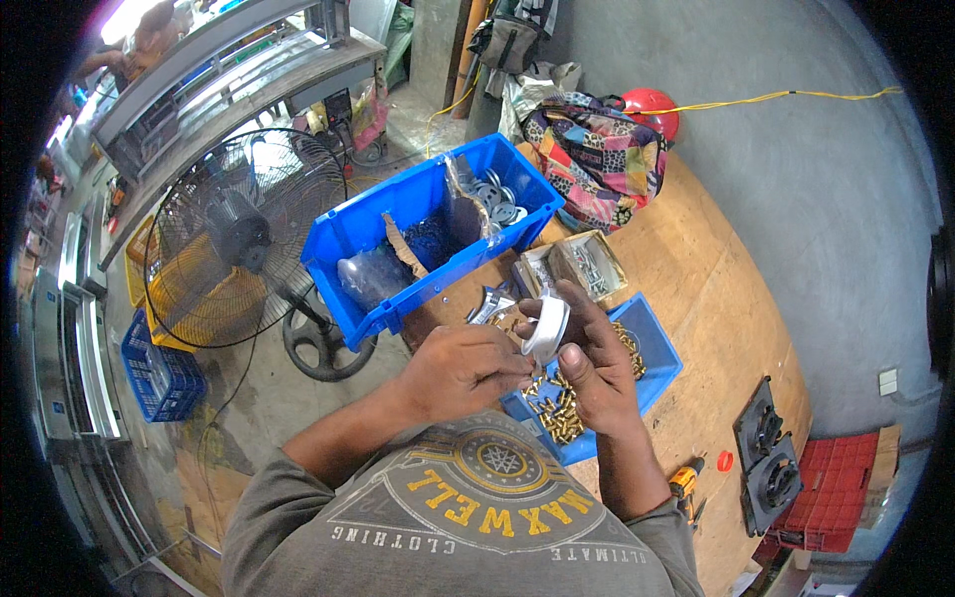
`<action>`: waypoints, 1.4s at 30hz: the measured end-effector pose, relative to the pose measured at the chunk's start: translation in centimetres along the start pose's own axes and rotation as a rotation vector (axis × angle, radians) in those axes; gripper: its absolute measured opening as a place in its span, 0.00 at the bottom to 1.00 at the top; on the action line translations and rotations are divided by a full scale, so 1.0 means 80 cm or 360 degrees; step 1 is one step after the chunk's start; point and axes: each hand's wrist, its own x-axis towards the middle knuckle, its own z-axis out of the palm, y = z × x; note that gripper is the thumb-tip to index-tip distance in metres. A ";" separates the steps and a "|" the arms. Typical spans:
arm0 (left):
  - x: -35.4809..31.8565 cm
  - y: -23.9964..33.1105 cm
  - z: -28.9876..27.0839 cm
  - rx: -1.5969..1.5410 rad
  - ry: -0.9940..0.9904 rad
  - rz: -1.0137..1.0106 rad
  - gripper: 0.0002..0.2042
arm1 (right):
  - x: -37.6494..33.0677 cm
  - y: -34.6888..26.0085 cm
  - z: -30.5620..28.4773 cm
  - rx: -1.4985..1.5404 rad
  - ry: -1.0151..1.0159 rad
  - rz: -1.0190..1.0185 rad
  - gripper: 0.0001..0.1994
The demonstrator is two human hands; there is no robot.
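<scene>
My right hand (589, 366) holds a small white roll of tape (546, 329) upright between thumb and fingers. My left hand (466, 368) is closed right beside it, fingertips pinched at the roll's lower edge on something too small to make out. Both hands hover over a shallow blue tray (652, 343) filled with several brass fittings (559, 410). Just beyond the hands, metal parts (490, 303) lie on the wooden workbench (716, 328).
A large blue bin (378, 234) with washers and bagged parts stands at the bench's far left edge. A small box of screws (587, 264), a patchwork bag (602, 159), a red helmet (652, 107), an orange drill (684, 483) and black metal plates (766, 458) sit around. A floor fan (239, 239) stands left.
</scene>
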 end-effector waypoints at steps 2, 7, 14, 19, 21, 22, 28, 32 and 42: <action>-0.001 0.001 -0.001 -0.0070 0.0026 -0.0053 0.08 | -0.001 0.005 -0.002 -0.0017 -0.0022 -0.0005 0.35; -0.003 -0.002 -0.005 -0.0271 0.0104 -0.0170 0.10 | -0.009 0.018 -0.008 -0.0332 -0.0057 -0.0015 0.33; -0.005 -0.011 -0.010 -0.0426 0.0292 -0.0297 0.08 | -0.029 0.020 0.001 -0.0646 -0.0183 -0.0041 0.36; 0.002 -0.021 -0.011 -0.0218 0.0536 -0.0401 0.07 | -0.036 0.012 0.007 -0.0609 -0.0201 0.0178 0.40; 0.008 -0.027 -0.018 -0.0149 0.0498 -0.0353 0.07 | -0.041 0.008 0.011 -0.0524 -0.0205 0.0221 0.40; 0.008 -0.027 -0.018 -0.0115 0.0498 -0.0360 0.07 | -0.044 0.006 0.013 -0.0484 -0.0169 0.0218 0.40; 0.008 -0.023 -0.007 0.0240 0.0295 -0.0135 0.09 | -0.045 -0.011 0.009 -0.0210 -0.0103 0.0100 0.39; 0.005 -0.019 0.005 0.0424 0.0138 0.0005 0.07 | -0.027 -0.020 -0.007 0.0189 0.0029 0.0182 0.36; -0.003 -0.009 0.021 0.0037 -0.0105 0.0000 0.05 | 0.019 -0.008 -0.020 0.0315 0.0147 0.0210 0.38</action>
